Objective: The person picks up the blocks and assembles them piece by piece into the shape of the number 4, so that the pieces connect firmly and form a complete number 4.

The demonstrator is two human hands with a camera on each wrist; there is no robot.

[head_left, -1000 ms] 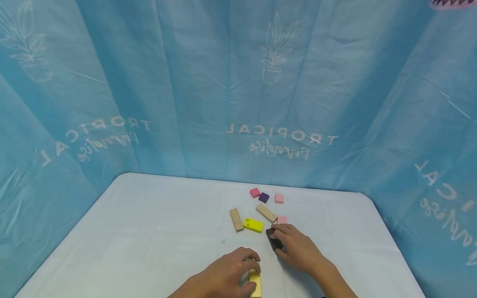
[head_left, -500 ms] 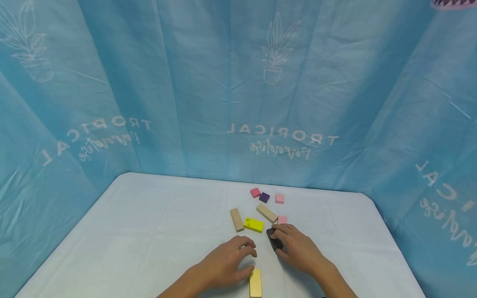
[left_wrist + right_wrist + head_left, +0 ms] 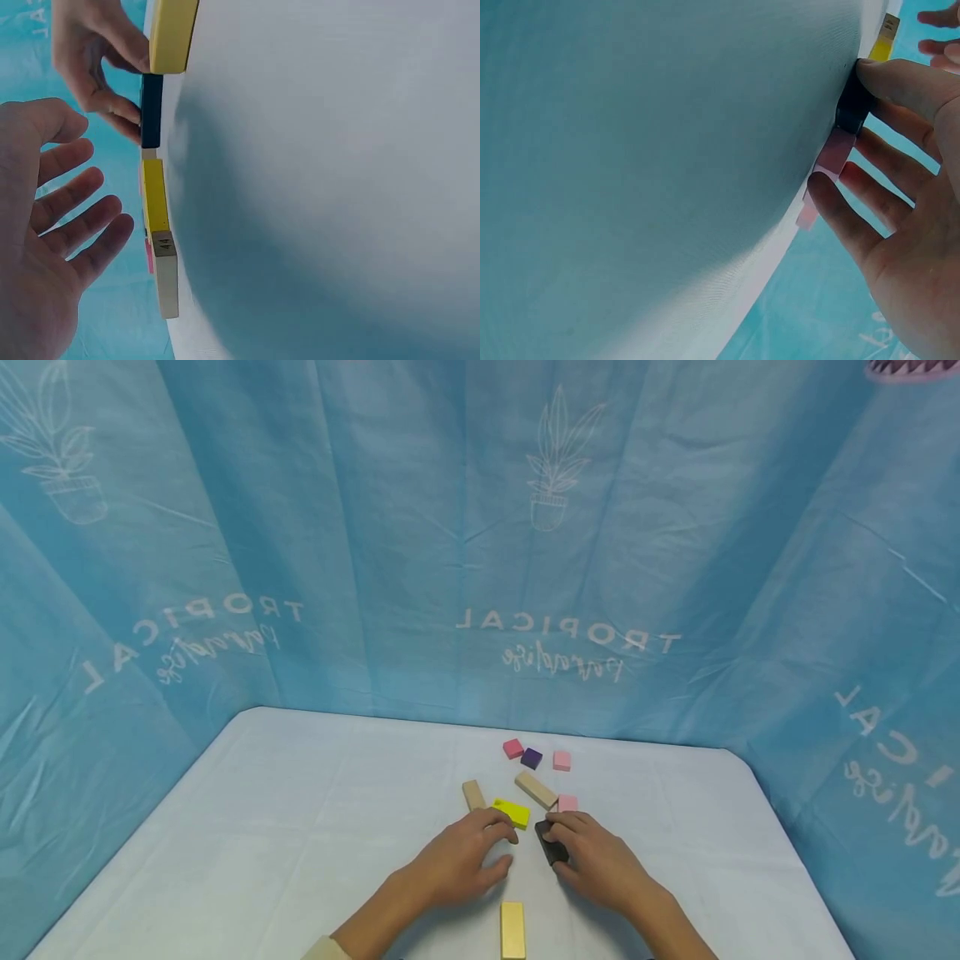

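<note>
My right hand (image 3: 600, 864) pinches a black rectangular block (image 3: 550, 842) that lies on the white table, thumb at its near end and fingertips on the far part. In the right wrist view the thumb presses against the black block (image 3: 853, 105). Fingers loosely spread, my left hand (image 3: 457, 860) hovers just in front of a bright yellow block (image 3: 513, 813) and holds nothing. It partly hides a plain wooden block (image 3: 472, 793). Nearer the front edge lies a pale yellow block (image 3: 513, 931), apart from both hands.
Behind the hands lie a second wooden block (image 3: 536, 788) and a pink block (image 3: 567, 802). Farther back sit small red-pink (image 3: 513, 748), dark purple (image 3: 531, 758) and light pink (image 3: 562, 761) blocks. A blue printed curtain (image 3: 405, 568) surrounds the white table (image 3: 300, 827).
My left hand has let go of the pale yellow block and moved forward, up to the bright yellow one. The right hand stays on the black block.
</note>
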